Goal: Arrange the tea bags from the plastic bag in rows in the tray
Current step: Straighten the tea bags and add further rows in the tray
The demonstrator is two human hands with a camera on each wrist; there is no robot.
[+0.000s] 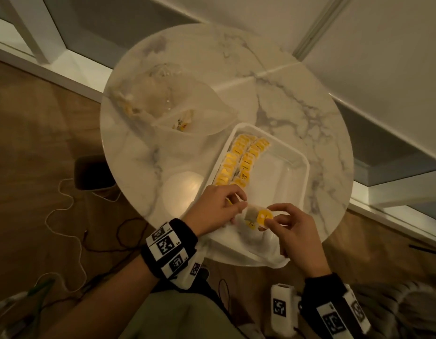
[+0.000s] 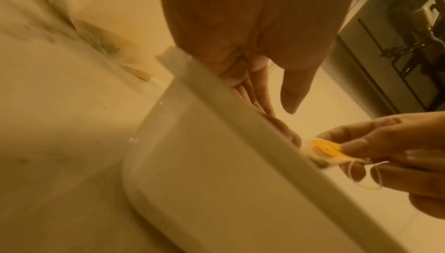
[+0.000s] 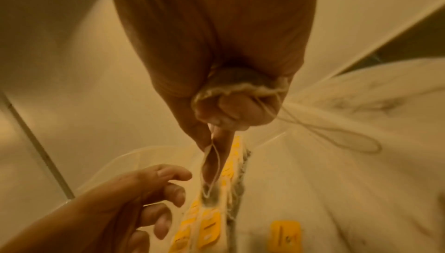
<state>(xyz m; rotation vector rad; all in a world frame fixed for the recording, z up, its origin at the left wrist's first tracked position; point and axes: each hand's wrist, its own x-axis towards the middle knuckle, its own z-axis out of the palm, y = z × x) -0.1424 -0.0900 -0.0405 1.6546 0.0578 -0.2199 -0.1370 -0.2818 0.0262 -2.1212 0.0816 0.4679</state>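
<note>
a: the tea bag (image 1: 257,216) hangs over the near end of the tray (image 1: 299,152), pinched by its yellow tag in the right hand (image 1: 294,231); its string (image 2: 361,173) dangles loose.

b: and the left hand (image 1: 218,206)?

a: fingers loosely curled at the rows (image 1: 241,162), holding nothing i can see.

b: risks?

a: the string could snag a finger or drag the placed bags crooked. the plastic bag (image 1: 172,106) lies well apart.

Round table (image 1: 297,77): polished white marble-look top with grey veining, glossy enough to mirror light. Tray (image 1: 299,155) at the table's 6 o'clock edge: smooth, semi-gloss white plastic; plastic bag (image 1: 207,106) at 10 o'clock: thin, translucent, crinkled film. Tea bags (image 1: 239,162): matt fibrous paper with yellow card tags; floor (image 1: 28,133): wood-grain planks.
</note>
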